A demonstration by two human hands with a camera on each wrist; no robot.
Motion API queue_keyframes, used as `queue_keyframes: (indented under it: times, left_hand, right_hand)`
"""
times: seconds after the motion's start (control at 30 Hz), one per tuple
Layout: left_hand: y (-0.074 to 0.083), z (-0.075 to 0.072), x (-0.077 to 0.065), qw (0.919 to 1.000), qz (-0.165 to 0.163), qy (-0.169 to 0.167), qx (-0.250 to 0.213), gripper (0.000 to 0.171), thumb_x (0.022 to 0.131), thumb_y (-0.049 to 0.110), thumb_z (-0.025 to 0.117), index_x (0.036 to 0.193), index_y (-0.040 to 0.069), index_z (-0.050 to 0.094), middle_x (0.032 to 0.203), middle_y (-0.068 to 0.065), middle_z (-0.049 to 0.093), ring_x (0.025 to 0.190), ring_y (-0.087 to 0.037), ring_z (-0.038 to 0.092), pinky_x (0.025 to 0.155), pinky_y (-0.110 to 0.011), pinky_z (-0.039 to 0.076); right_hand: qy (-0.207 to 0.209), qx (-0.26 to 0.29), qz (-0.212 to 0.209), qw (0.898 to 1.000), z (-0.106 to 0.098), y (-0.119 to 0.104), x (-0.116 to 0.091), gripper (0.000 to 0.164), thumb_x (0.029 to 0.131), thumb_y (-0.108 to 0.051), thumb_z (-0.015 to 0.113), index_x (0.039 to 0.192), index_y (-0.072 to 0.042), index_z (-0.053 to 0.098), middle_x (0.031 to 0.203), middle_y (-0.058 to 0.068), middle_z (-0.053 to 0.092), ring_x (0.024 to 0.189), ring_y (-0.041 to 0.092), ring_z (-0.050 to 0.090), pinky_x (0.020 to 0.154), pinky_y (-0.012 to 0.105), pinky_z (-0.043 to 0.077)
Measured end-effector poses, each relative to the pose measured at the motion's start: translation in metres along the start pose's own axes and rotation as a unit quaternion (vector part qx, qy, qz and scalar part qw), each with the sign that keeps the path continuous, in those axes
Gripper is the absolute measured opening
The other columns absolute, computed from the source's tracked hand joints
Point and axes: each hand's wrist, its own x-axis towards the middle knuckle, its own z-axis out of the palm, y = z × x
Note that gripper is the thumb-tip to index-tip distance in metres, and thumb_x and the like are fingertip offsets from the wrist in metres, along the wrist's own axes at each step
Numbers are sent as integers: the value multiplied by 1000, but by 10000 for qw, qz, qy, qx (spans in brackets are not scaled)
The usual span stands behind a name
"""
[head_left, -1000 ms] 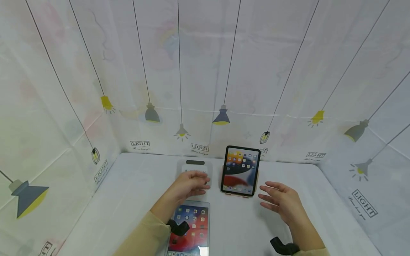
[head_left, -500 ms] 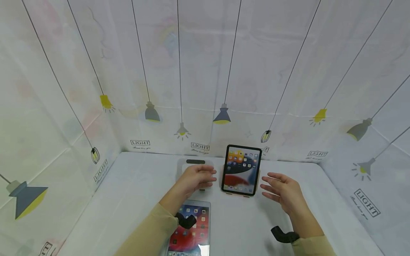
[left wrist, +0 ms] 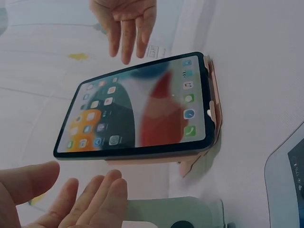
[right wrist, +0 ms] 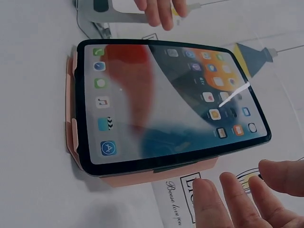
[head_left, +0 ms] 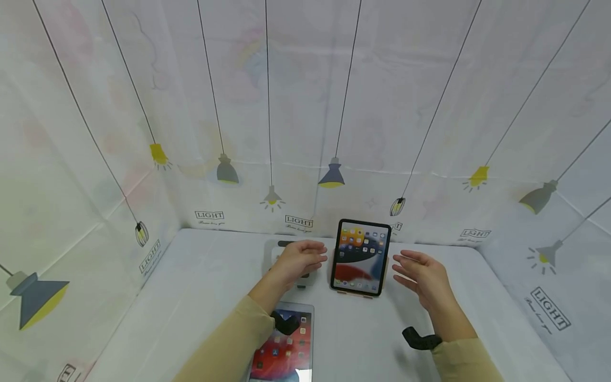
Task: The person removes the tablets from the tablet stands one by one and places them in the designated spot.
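Observation:
A black-framed tablet (head_left: 361,257) with a lit home screen leans upright in a pink stand (right wrist: 156,173) toward the back of the table. My left hand (head_left: 297,263) is raised at its left side, fingers straight and apart from the frame. On the other side my right hand (head_left: 425,278) hovers with its fingers extended toward the tablet's right edge. Both wrist views show a gap between fingers and tablet, and neither hand holds anything. Below my left hand lies a white-framed tablet (head_left: 298,355), flat, screen lit, partly hidden by my sleeve.
Behind my left hand lies a pale grey, flat item (head_left: 270,248) with a dark strip, mostly covered by the hand. The white table (head_left: 191,297) meets a printed cloth backdrop (head_left: 296,116) at the back and sides.
Both hands have moved farther forward; the left has also shifted right, nearer the standing tablet. Fingers stay extended. The tablets keep their places.

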Motion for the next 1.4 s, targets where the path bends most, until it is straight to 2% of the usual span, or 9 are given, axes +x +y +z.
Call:
queue_keyframes:
  times: [0.23, 0.4, 0.63, 0.83, 0.97, 1.07, 1.17, 1.4]
  left_hand:
    - [1, 3, 7, 9999, -82, 86, 52, 40, 106, 3, 60, 146, 0, 60, 151, -20, 64, 144, -37, 61, 118, -44, 53]
    - [2, 5, 14, 9999, -119, 83, 93, 43, 106, 3, 61, 148, 2, 59, 153, -19, 63, 144, -33, 62, 118, -43, 53]
    - [3, 8, 24, 9997, -205, 39, 115, 48, 104, 5, 65, 151, 6, 58, 155, -15, 62, 143, -30, 63, 117, -40, 54]
    - [7, 10, 29, 9998, -183, -47, 81, 49, 104, 4, 64, 153, 5, 57, 157, -17, 60, 143, -29, 63, 118, -41, 53]
    - [8, 10, 33, 9999, -35, -83, 104, 49, 104, 4, 65, 152, 5, 58, 157, -19, 59, 145, -32, 61, 118, -41, 53]
    - [9, 10, 35, 9998, 102, -141, 119, 48, 103, 3, 66, 151, 4, 58, 157, -19, 60, 147, -35, 58, 119, -41, 53]
    - [10, 11, 37, 9995, 200, -139, 192, 47, 103, 2, 65, 150, 4, 60, 153, -17, 64, 146, -36, 58, 118, -42, 53]
    - [12, 14, 35, 9990, 292, -74, 337, 47, 102, -1, 65, 148, 3, 61, 150, -16, 67, 144, -35, 61, 117, -42, 55]
  right_hand:
    - [-3, -95, -66, 9999, 1, -2, 7, 56, 109, -23, 65, 158, -6, 46, 156, 10, 63, 108, 5, 76, 102, 36, 64]
    - [-67, -329, -136, 9993, 3, -5, 11, 56, 110, -25, 63, 160, -7, 45, 159, 10, 59, 111, 2, 70, 107, 33, 61]
    - [-148, -396, -131, 9990, 6, -7, 20, 58, 111, -26, 60, 163, -9, 41, 167, 14, 50, 114, 3, 66, 120, 45, 52]
    - [-201, -366, -238, 9988, 8, -7, 27, 58, 111, -26, 60, 163, -9, 41, 168, 16, 48, 124, 10, 65, 112, 36, 58]
    - [-288, -193, -336, 9988, 8, -6, 29, 58, 111, -24, 61, 163, -7, 41, 156, 9, 61, 120, 8, 68, 106, 31, 59]
    - [-353, -22, -408, 9985, 9, -7, 30, 59, 110, -22, 62, 162, -4, 40, 136, -4, 72, 115, 4, 70, 104, 30, 60]
    - [-380, 126, -487, 9980, 10, -7, 30, 58, 110, -20, 62, 161, -1, 41, 118, -16, 74, 111, 2, 72, 100, 27, 61]
    - [-381, 128, -604, 9974, 10, -4, 32, 59, 110, -16, 62, 162, 1, 39, 113, -19, 73, 108, 1, 72, 97, 24, 61]
